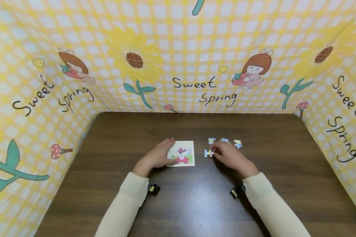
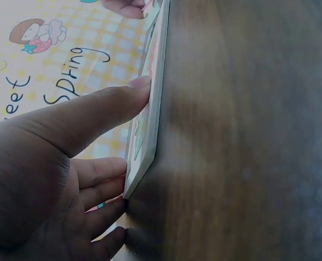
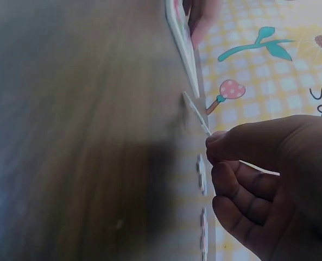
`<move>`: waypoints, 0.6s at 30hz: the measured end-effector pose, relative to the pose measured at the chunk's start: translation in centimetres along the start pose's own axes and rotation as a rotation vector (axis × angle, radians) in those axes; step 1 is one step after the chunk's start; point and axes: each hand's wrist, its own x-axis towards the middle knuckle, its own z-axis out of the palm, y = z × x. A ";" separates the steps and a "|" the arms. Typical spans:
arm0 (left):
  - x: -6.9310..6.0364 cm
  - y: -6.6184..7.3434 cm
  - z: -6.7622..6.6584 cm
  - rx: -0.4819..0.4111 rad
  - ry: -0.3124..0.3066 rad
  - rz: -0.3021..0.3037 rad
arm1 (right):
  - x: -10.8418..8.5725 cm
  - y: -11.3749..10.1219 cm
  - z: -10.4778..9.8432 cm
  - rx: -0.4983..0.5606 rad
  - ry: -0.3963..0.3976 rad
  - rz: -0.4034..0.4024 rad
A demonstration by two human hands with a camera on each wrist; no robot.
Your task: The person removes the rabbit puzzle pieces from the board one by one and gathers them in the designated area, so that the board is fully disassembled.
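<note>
A white-framed jigsaw puzzle board [image 1: 186, 144] lies on the table, partly filled with a pink cartoon animal. My left hand [image 1: 159, 154] holds it at the left side, thumb over the near-left part and other fingers along the far-left edge. To the right of the board, my right hand [image 1: 229, 153] pinches a puzzle piece [image 1: 208, 153] between thumb and fingertips. In the right wrist view that piece [image 3: 195, 111] is raised at a slant above the table. Its pinched end is hidden by the fingers.
Loose puzzle pieces lie just beyond my right hand: one piece [image 1: 212, 141] at left, another [image 1: 224, 140] partly hidden by the hand, and a third [image 1: 237, 143] at right. The brown table [image 1: 178, 197] meets yellow checked cloth walls [image 1: 178, 59] at the back and sides.
</note>
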 end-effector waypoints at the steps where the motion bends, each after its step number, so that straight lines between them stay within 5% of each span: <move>1: 0.0 -0.1 0.0 0.000 0.001 0.001 | -0.1 0.2 0.0 -0.003 0.000 -0.006; 18: -0.1 0.0 -0.1 0.020 -0.017 -0.010 | -0.7 1.1 -0.2 -0.025 0.003 0.013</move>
